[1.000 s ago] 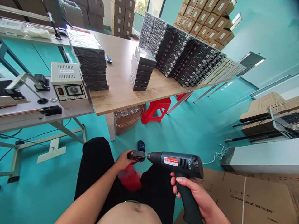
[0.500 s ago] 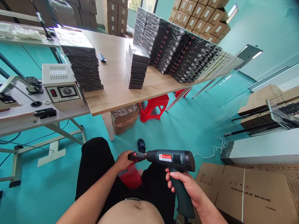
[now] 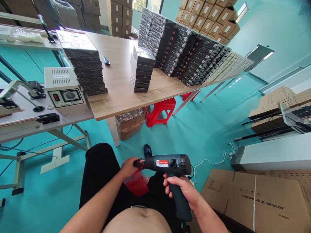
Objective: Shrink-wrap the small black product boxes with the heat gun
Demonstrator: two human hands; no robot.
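My right hand (image 3: 181, 187) is wrapped around the handle of a dark heat gun (image 3: 167, 165) with a red and white label. Its nozzle points left, over my lap. Close by the nozzle, my left hand (image 3: 128, 167) grips a small dark box with red markings (image 3: 138, 163). The gun's front end covers part of that box, and I cannot tell whether the two touch. Below my left hand, a red object (image 3: 136, 183) shows between my black-trousered legs; its kind is unclear.
Ahead stands a wooden table (image 3: 116, 105) bearing stacks of film-wrapped black boxes (image 3: 143, 69) and a blue object (image 3: 106, 61). A sealing machine (image 3: 65, 94) is at left. A red stool (image 3: 161, 111) sits under the table. A large carton (image 3: 238, 194) lies at right, near a white cord (image 3: 206, 160).
The heat gun and my right hand have moved left, bringing the nozzle nearer my left hand and covering more of the small box. My left hand has barely moved.
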